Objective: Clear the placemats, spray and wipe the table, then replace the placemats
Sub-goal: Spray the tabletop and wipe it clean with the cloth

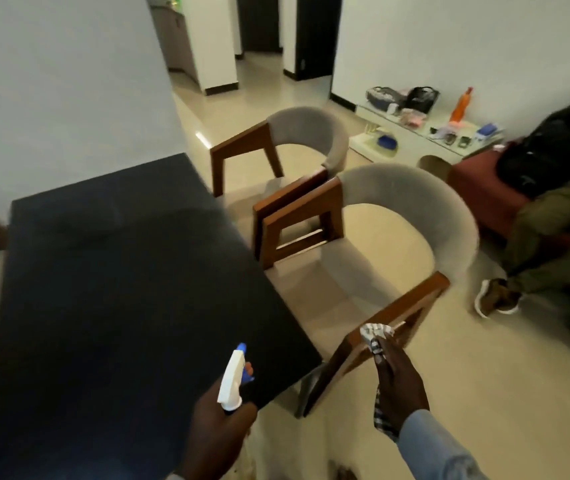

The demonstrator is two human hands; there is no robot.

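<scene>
The table (103,289) is a long rectangle with a flat, matte black top and square corners; its near right corner ends just beside the closer chair (373,258). Both chairs (297,147) have curved backs padded in grey fabric, smooth brown wooden frames with angular legs, and pale seats, and they stand on glossy cream floor tiles. The left hand (221,431) reaches in over the table's near edge with its fingers curled round the neck of a spray bottle (233,379) — a white plastic head with a blue nozzle tip and blue trigger, one finger lying at the trigger. The right hand (397,382), coming out of a light blue sleeve (439,452), is raised over the closer chair's wooden arm and grips a checked cloth (375,336), bunched above the fingers with a loose tail hanging below the palm. No placemat can be made out on the tabletop — motion blur softens the whole view.
</scene>
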